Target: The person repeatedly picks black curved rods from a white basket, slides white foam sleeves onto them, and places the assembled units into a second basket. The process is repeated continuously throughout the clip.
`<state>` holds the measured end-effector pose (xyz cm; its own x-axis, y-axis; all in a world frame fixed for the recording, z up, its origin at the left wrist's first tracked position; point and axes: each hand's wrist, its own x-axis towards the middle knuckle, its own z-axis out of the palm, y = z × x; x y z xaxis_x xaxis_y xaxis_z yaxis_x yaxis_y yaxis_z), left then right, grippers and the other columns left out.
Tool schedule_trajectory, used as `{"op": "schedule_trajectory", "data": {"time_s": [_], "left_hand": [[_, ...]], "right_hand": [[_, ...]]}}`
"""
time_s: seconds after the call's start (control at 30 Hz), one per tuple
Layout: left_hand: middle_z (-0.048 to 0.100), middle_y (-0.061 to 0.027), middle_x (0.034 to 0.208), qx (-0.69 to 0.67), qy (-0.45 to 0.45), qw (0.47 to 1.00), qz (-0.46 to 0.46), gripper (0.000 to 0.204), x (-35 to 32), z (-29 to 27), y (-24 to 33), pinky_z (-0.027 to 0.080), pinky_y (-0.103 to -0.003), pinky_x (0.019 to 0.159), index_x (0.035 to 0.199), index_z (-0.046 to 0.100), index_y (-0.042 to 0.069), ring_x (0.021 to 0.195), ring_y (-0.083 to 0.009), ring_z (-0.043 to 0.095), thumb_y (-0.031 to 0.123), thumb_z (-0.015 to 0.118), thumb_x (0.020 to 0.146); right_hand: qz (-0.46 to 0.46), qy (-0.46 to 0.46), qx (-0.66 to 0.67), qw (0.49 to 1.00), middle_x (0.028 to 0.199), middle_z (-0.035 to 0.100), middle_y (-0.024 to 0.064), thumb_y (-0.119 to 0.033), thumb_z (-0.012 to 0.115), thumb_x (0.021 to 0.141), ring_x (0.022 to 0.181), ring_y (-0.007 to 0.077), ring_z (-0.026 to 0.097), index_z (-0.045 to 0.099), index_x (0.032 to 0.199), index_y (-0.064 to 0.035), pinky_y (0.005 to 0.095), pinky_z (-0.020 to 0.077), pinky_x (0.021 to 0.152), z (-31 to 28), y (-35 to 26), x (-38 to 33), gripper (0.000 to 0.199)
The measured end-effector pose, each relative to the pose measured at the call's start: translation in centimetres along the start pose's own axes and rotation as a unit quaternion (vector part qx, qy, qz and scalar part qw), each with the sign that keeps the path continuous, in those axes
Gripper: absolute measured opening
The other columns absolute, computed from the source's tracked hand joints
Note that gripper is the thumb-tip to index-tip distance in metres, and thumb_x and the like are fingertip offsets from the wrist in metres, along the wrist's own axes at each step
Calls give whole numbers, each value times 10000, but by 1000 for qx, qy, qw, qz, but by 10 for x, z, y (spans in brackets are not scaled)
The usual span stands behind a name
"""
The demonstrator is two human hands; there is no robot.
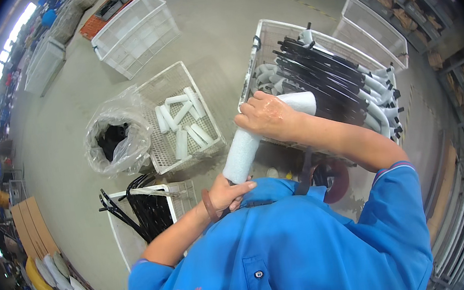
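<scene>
A white foam tube runs bent from my chest up toward the big white crate. My left hand grips its lower end, close to my blue shirt. My right hand is closed over its upper part, near the crate's front rim. The far end of the tube sticks out past my right hand. The crate holds several black bent metal rods and more foam-covered pieces.
A low white basket with several short white foam tubes stands left of centre. Beside it sits a clear plastic bag of black parts. A crate of black rods stands lower left. Empty white crates stand farther off.
</scene>
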<state>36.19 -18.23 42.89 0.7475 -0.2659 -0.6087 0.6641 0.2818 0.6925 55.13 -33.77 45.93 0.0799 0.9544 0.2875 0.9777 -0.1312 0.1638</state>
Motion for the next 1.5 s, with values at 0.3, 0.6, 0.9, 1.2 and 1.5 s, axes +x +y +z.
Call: {"op": "schedule_trajectory", "data": {"time_s": [0.3,0.6,0.9,1.2,1.5], "left_hand": [[463,-13,521,8,-118,990,-75,144,37,-28,1,340,-262,377,793,526,51,381,-117,436,82,617,900],[662,-180,1036,756,39,640,134,430,99,-58,33,496,-449,853,1142,565,58,958,-381,632,156,712,750],[653,-151,1009,603,158,705,338,286,214,25,83,517,-361,815,1093,622,27,913,-298,661,60,677,814],[669,-52,759,270,473,824,-153,92,27,-149,-156,525,-348,557,883,662,66,686,-226,678,106,697,808],[650,-38,707,4,561,768,-309,180,-100,-167,-359,485,-322,544,810,697,67,621,-140,616,236,654,855]], "right_hand": [[12,133,46,990,794,542,30,-177,609,711,826,199,556,557,759,-106,331,437,823,30,-73,-11,101],[395,25,30,918,771,583,36,-140,701,620,806,234,598,597,794,-153,378,453,746,46,10,-265,203],[555,4,-116,823,935,630,77,-53,717,546,988,293,574,641,929,-111,435,393,976,46,200,-527,394],[670,-303,-77,674,1389,494,52,-24,636,785,1322,246,432,370,1464,-224,576,204,1143,211,276,-586,756],[556,92,120,817,1118,673,130,-50,587,842,1040,338,628,619,1188,-51,425,468,906,270,165,-229,347]]}}
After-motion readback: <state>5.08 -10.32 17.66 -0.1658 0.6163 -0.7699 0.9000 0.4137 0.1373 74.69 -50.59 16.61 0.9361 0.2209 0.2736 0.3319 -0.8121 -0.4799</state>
